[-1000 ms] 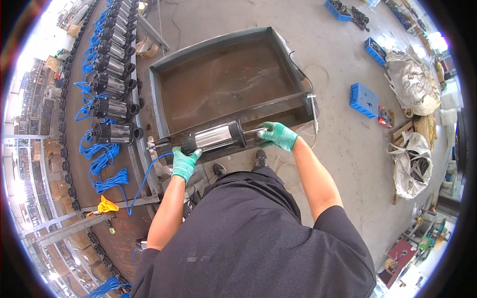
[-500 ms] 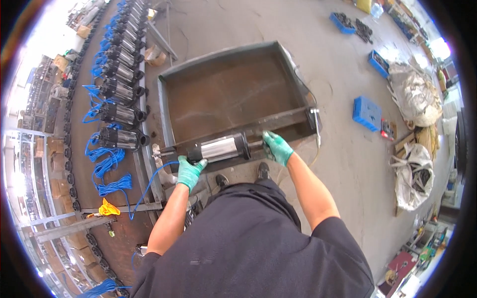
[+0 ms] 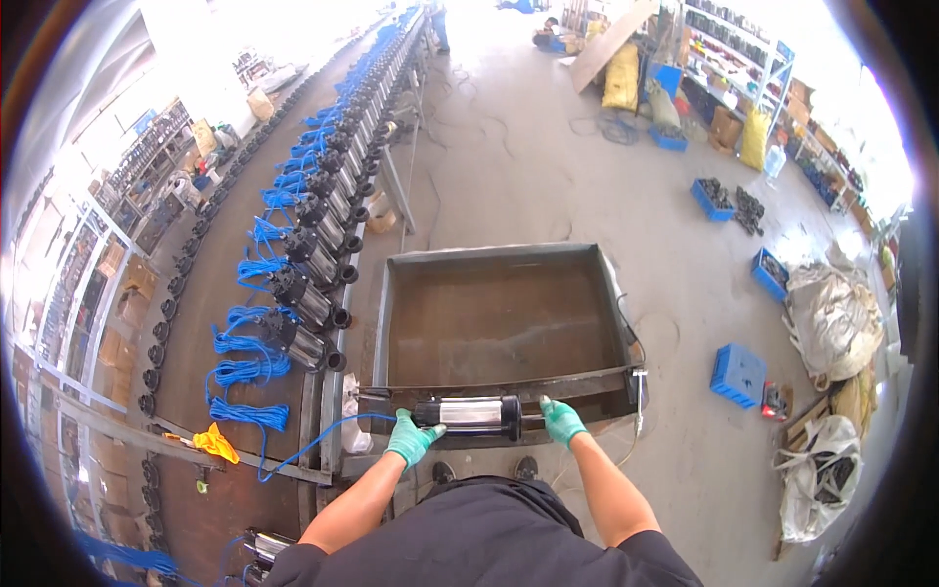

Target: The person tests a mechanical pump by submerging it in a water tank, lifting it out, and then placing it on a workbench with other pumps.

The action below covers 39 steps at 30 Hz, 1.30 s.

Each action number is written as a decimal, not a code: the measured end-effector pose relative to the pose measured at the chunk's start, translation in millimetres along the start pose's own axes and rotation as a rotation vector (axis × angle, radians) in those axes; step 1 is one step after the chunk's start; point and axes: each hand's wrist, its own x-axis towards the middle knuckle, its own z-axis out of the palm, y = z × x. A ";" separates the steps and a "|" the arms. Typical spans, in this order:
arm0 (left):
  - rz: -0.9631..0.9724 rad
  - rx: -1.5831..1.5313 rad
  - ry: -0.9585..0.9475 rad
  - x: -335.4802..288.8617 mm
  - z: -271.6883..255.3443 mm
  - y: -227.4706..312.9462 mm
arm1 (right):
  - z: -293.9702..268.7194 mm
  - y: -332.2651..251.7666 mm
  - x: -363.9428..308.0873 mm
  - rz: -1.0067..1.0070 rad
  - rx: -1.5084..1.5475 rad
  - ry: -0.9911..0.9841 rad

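Pump (image 3: 469, 417) lies sideways along near side of metal tank (image 3: 494, 253), left hand (image 3: 412, 437) clasping its black end with thumb and fingers, right hand (image 3: 561, 422) at rod (image 3: 532, 418) opposite, finger closure unclear.

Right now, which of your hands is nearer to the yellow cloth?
Left. The left hand, at the left end of the shiny cylinder, is to the right of the yellow cloth; the right hand is farther right.

Rod (image 3: 532, 418) end seemingly hidden by right fingers (image 3: 554, 407); distant person (image 3: 441, 33) cut off by top edge.
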 end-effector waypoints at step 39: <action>-0.032 0.230 0.019 -8.3 -3.4 20.4 | -11.9 7.6 -4.1 0.295 0.678 -0.215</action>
